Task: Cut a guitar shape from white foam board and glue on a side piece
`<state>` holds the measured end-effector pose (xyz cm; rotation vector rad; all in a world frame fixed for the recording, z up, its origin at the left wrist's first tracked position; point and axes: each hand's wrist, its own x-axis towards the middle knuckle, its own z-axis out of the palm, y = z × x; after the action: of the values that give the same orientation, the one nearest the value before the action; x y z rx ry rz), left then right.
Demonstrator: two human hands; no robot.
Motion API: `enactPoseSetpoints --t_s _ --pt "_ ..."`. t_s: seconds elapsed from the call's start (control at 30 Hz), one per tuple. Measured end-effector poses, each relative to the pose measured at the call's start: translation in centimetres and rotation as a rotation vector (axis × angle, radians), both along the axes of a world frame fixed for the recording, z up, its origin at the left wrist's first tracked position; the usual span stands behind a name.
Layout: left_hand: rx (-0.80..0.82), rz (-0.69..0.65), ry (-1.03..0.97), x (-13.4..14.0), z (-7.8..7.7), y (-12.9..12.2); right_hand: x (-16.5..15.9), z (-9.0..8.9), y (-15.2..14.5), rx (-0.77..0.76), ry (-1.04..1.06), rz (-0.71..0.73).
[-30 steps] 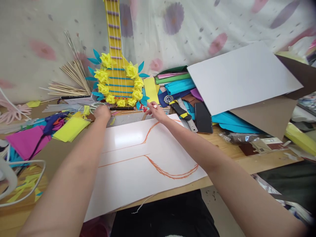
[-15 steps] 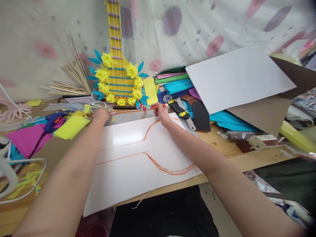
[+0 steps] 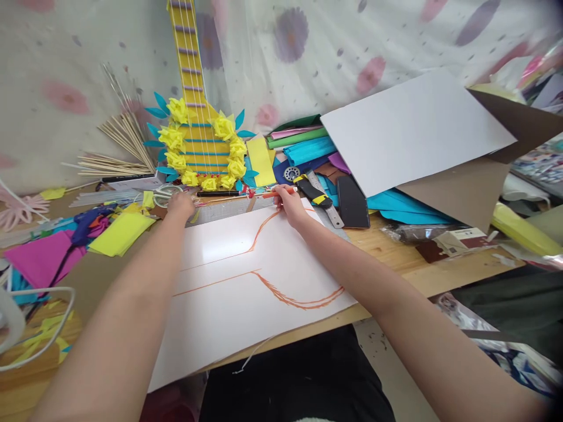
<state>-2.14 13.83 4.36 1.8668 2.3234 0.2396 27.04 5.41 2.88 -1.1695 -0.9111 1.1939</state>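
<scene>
My right hand (image 3: 290, 204) is closed around an orange marker (image 3: 269, 194), above the far edge of a white board (image 3: 211, 334). Orange lines on the board make a long-necked, rounded outline (image 3: 303, 306), its far curve partly covered by my hand. At the board's far left corner is my left hand (image 3: 181, 205), close to scissors (image 3: 166, 192); its fingertips are mostly hidden. A yellow guitar-shaped model (image 3: 206, 146) with paper flowers and blue leaves stands behind.
A black-and-yellow utility knife (image 3: 313, 192), a metal ruler (image 3: 329, 212) and a dark phone (image 3: 353, 202) lie right of the board. Farther right leans a white panel (image 3: 417, 135). Wooden sticks (image 3: 118, 161) and yellow paper (image 3: 121, 233) are at left.
The whole view has shifted slightly, with the background things moving left in the picture. The marker stays in my right hand near the upper curve; my left hand remains by the board's corner.
</scene>
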Motion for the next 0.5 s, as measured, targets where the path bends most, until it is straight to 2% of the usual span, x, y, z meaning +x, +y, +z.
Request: enactPoseSetpoints --t_s 0.07,0.13,0.33,0.5 --pt "0.053 0.086 0.015 0.1 0.2 -1.3 -0.1 0.3 -0.1 0.003 0.047 0.047" --pt "0.095 0.085 -0.015 0.1 0.3 -3.0 -0.2 0.5 -0.3 0.0 0.061 0.107" --pt "0.027 -0.288 -0.367 1.0 0.1 -8.2 -2.1 0.6 -0.5 -0.028 -0.004 0.275" --pt "0.01 -0.411 -0.504 2.0 0.5 -9.5 -4.2 0.3 -0.8 0.024 0.041 0.316"
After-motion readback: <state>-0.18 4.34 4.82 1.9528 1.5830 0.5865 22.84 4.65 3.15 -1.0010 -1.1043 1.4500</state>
